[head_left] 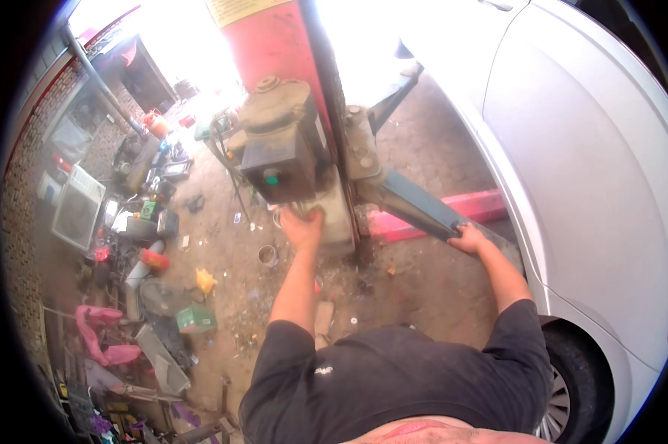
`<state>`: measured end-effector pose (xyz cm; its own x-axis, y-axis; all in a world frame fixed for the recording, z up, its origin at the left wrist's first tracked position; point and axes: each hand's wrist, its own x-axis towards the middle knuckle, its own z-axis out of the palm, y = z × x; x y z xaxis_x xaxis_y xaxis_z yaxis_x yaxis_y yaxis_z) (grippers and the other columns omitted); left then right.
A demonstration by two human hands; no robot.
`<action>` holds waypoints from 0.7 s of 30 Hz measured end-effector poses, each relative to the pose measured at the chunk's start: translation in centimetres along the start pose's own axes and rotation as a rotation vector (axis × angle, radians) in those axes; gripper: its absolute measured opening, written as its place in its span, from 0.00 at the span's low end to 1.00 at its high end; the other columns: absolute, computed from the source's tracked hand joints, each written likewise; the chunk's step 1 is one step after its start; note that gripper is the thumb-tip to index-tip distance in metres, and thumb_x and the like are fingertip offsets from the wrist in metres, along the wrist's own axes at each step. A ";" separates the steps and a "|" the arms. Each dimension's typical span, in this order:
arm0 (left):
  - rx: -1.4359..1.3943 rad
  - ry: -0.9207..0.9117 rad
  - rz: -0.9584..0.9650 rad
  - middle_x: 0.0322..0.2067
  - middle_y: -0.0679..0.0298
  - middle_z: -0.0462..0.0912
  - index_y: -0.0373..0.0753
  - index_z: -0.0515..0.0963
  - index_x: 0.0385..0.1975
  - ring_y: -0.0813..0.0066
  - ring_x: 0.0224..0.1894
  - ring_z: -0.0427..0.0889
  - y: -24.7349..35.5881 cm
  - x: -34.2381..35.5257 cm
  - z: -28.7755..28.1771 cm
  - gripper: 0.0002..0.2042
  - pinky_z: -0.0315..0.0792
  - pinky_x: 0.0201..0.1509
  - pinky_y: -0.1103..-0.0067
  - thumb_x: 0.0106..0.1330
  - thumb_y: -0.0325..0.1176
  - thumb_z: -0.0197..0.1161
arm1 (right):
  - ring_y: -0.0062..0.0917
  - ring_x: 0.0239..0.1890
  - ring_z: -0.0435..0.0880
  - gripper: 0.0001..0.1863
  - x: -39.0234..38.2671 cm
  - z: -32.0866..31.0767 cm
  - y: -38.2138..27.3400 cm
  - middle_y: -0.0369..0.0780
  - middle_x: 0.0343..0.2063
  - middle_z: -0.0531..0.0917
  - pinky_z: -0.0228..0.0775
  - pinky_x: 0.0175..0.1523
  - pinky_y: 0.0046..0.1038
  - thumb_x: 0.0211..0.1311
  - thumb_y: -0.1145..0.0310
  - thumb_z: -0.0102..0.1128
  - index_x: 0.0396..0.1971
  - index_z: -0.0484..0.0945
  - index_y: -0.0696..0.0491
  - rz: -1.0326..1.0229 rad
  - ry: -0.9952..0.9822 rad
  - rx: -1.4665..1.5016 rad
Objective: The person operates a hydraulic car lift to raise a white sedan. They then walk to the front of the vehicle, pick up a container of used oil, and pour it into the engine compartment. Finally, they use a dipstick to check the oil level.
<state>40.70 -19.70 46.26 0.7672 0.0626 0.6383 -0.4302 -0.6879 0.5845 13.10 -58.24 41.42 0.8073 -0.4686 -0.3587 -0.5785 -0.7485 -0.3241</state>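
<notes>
My left hand (302, 226) is closed just beneath the dark control box (278, 169) of a red lift column (271, 44). What its fingers grip is partly hidden; a pale curved edge shows beside them. A green button sits on the front of the box, and a dusty motor housing (277, 107) rises above it. With my right hand (469, 238) I grip the outer part of a blue-grey lift arm (420, 203), fingers wrapped over its edge. That arm slants from the bolted joint at the column toward the silver car (578, 140).
A red beam (474, 205) lies on the floor behind the lift arm. Close on my right are the car's side and a wheel (571, 381). Clutter lines the left wall, including a white crate (78, 207), a pink item (101, 337) and a green box (195, 319).
</notes>
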 end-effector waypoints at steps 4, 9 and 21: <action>0.015 -0.008 0.000 0.51 0.47 0.71 0.30 0.66 0.54 0.46 0.57 0.67 0.0 0.4 -0.3 0.37 0.61 0.62 0.60 0.49 0.48 0.71 | 0.39 0.65 0.67 0.47 0.0 0.2 -0.1 0.52 0.64 0.63 0.59 0.67 0.31 0.44 0.38 0.61 0.60 0.69 0.58 -0.003 -0.013 0.009; 0.028 0.010 0.012 0.51 0.46 0.71 0.30 0.66 0.53 0.46 0.56 0.68 0.2 0.8 -0.5 0.37 0.62 0.61 0.61 0.48 0.48 0.71 | 0.40 0.65 0.66 0.48 0.2 0.2 0.0 0.53 0.64 0.62 0.59 0.67 0.31 0.44 0.38 0.61 0.60 0.69 0.58 -0.007 -0.025 0.005; 0.001 0.022 -0.017 0.50 0.46 0.71 0.29 0.66 0.54 0.45 0.55 0.69 1.2 2.0 -1.2 0.36 0.63 0.60 0.61 0.49 0.46 0.70 | 0.41 0.66 0.63 0.50 0.9 0.2 0.4 0.54 0.66 0.58 0.57 0.68 0.31 0.44 0.38 0.62 0.62 0.66 0.59 0.001 -0.077 0.000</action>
<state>41.19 -19.49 48.85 0.7638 0.0904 0.6391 -0.4166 -0.6873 0.5951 13.58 -58.84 40.76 0.7955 -0.4316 -0.4254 -0.5790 -0.7484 -0.3234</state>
